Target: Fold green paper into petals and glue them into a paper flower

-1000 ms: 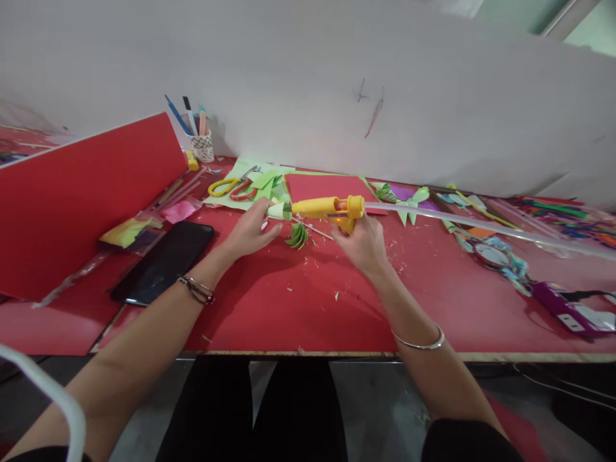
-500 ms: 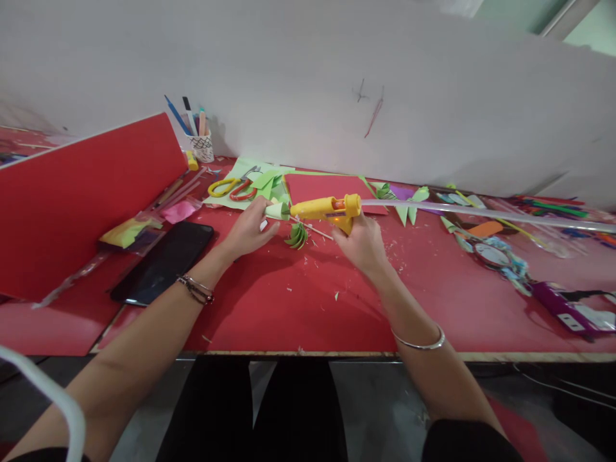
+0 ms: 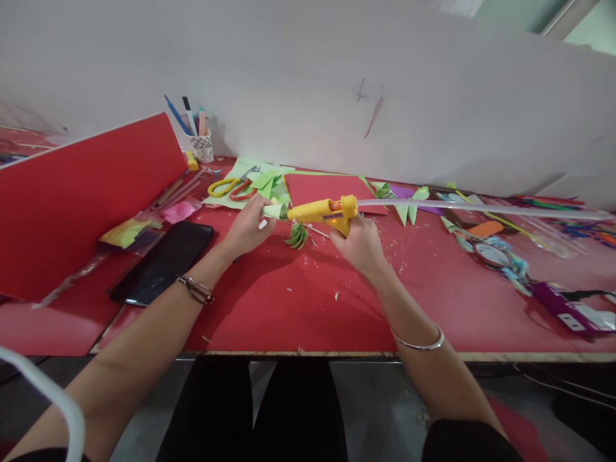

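Note:
My left hand is closed on a light green rolled paper piece whose end points right. Wrapped round the handle of a yellow hot glue gun is my right hand. The gun's nozzle meets the end of the green paper, and a small light glows on its body. A long clear glue stick runs out of its back to the right. Just below the nozzle, a curled green paper piece lies on the red table.
A black phone lies left, beside a leaning red board. Scissors, a pen cup and a red sheet are at the back. Green paper leaves and a purple power strip sit right.
The glue gun and my right hand have shifted slightly left. My left hand's fingers have drawn in closer round the green paper piece.

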A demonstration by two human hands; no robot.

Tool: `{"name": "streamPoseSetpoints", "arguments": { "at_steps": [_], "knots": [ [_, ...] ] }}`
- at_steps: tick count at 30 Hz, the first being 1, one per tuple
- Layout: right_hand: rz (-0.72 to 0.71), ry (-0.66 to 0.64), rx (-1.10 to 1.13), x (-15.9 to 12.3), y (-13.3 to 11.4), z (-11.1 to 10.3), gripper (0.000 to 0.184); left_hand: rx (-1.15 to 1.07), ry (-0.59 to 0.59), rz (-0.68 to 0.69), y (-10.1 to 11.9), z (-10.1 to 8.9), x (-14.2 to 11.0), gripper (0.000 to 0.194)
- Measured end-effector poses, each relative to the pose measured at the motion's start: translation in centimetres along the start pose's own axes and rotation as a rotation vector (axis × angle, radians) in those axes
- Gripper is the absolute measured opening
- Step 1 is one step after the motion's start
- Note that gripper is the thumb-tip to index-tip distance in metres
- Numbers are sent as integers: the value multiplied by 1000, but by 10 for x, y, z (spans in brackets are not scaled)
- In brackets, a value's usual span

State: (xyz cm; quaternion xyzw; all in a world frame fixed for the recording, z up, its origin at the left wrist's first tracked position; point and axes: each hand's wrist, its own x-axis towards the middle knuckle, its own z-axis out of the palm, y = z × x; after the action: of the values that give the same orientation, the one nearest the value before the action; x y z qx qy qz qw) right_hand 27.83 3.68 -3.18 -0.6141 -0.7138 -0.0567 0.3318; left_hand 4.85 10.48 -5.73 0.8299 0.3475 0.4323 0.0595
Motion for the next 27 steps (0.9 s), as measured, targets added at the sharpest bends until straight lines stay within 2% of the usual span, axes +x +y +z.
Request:
{"name": "streamPoseSetpoints", "arguments": {
  "at_steps": [7, 14, 21, 27],
  "knots": [
    [29, -5, 72, 0, -2, 0, 30, 38, 15, 12, 2, -2, 1, 19],
    [29, -6, 94, -1, -2, 1, 40, 71, 32, 25, 2, -3, 0, 15],
    [11, 34, 76, 0, 1, 3, 40, 98, -113, 5, 1, -4, -1, 17],
    [6, 66, 51, 1, 2, 2, 36, 370, -143, 51, -2, -4, -4, 19]
  ]
}}
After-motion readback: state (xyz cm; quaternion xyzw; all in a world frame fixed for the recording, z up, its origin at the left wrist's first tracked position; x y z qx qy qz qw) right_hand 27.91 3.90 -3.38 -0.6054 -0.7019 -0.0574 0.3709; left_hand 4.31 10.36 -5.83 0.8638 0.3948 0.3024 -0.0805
